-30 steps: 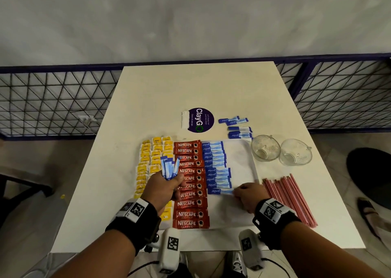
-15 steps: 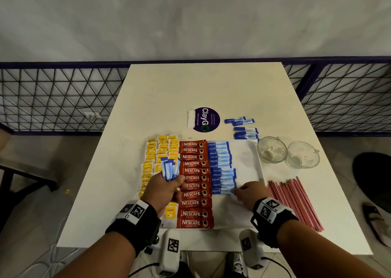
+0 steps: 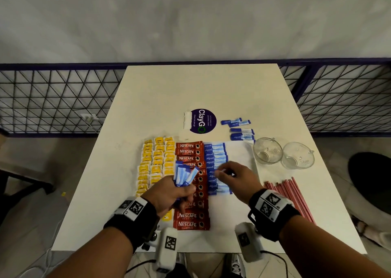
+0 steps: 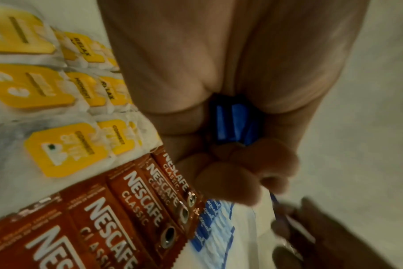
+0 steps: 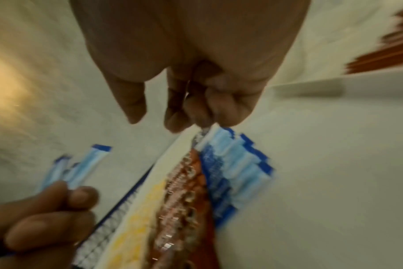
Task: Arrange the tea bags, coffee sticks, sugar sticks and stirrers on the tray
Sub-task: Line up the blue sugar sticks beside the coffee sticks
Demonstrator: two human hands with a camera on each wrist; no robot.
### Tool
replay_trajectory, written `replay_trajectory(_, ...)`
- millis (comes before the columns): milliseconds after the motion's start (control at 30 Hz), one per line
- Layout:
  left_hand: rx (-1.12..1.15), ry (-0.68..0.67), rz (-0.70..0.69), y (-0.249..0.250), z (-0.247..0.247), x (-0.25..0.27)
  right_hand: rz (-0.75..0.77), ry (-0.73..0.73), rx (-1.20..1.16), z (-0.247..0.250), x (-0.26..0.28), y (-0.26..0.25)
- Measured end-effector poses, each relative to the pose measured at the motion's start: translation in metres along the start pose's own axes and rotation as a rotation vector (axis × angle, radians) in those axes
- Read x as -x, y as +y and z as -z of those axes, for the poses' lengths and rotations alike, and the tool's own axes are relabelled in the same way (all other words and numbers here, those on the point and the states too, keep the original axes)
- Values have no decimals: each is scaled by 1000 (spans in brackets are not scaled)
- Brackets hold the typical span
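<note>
A: Progress check. On the white tray [image 3: 241, 150] three kinds are laid out: yellow tea bags [image 3: 155, 163] at the left, red Nescafé coffee sticks [image 3: 191, 152] in a column down the middle, blue sugar sticks [image 3: 215, 161] in a column just to their right.

B: Complete?

A: By the look of it, no. The sugar column stops partway down, short of the coffee column's near end. The tray's right strip lies bare. The red stirrers [image 3: 289, 197] sit in a heap on the table, right of the tray, none on it. A few loose sugar sachets [image 3: 239, 127] lie on the table beyond the tray's far edge.

B: Hands?

A: The left hand [image 3: 171, 195] is fisted round a bundle of sugar sticks [image 3: 184, 175], their ends fanning up over the coffee column. The wrist view shows the blue ends clamped in the palm. The right hand [image 3: 237, 178] hovers over the sugar column, fingers curled. The right wrist view is blurred, and whether the fingertips pinch a stick cannot be told.

B: Containers?

A: Two glass cups [image 3: 283, 156] stand on the table right of the tray, touching or nearly so. Both look empty, though the glass makes that hard to confirm.

B: Remaining, then?

A: Probably the rest of the sugar, then all the stirrers.
</note>
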State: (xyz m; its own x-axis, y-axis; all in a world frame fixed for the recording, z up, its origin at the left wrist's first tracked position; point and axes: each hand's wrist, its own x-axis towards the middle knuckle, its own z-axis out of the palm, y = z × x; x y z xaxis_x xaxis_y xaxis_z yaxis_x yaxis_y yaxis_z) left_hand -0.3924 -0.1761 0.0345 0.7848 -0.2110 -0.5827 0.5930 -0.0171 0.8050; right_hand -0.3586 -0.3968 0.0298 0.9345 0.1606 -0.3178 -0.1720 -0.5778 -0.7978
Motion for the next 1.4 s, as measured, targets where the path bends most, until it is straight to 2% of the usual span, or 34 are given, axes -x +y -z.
replay_trajectory(67, -28, -85, 31, 8, -8, 1, 85, -96, -131, 1, 0, -16)
replay_trajectory(167, -40, -139, 24, 18, -17, 0, 111, -79, -169, 5, -2, -24)
replay_trajectory(333, 108, 23, -69, 18, -18, -7, -26, 31, -337, 12, -4, -6)
replay_trajectory(633, -7, 145, -123, 10, -29, -19, -84, 40, -451, 15, -1, 10)
replay_trajectory(767, -139, 329, -147, 4, -5, -25, -196, 98, -505, 18, 2, 38)
replay_trajectory(867, -158, 417, -143, -1, 13, -25, -310, 62, -476, 12, 9, 57)
replay_trajectory(1000, -198, 397, -160, -7, 19, -20, -436, -15, -299, -3, 12, 74)
replay_trajectory(1233, -228, 399, -146, -12, 20, -14, -454, -2, 35, -15, 12, 72)
replay_trajectory(1400, -232, 397, -135, -14, 24, -9, -474, 11, 186, -19, 8, 68)
